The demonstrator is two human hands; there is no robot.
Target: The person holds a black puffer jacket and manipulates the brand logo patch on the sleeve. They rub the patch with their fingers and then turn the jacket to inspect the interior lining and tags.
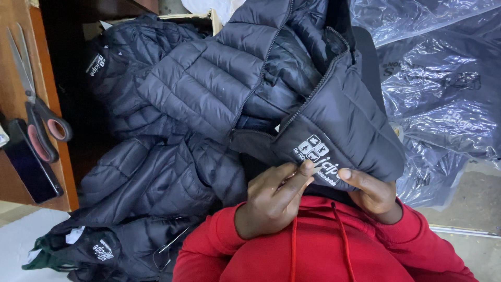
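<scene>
Head view, looking straight down: the left hand (274,201) curls its fingers against the chest panel of a black quilted puffer jacket (282,89), fingertips pressed together on the white printed logo patch (321,156), seemingly pinching something tiny there, though what sits between the fingertips is too small to tell. Across the patch, the right hand (373,193) clamps the same hem fold, thumb on top, fingers hidden beneath the fabric. The jacket rises up and away from the grip, its open zipper (308,99) running diagonally just above the hands, the lower edge resting against the red hoodie (313,245). Risk, as I judge it: the shell is slick, so a loosened right thumb could let the fold slide off the lap, and a hard tug at the print could snag or mark the fabric. Left of the grip and below it, more black jackets (151,172) are heaped, one with a green lining (47,256) at the bottom corner. Far to the left, well apart, scissors (39,112) with pinkish handles and a dark phone (28,164) lie on a wooden ledge (15,62). Right of the grip, crinkled clear plastic bags (438,83) crowd close. Open room is scarce: the pile hems in one side, plastic the other, and the freest path looks upward, toward the jacket's collar.
</scene>
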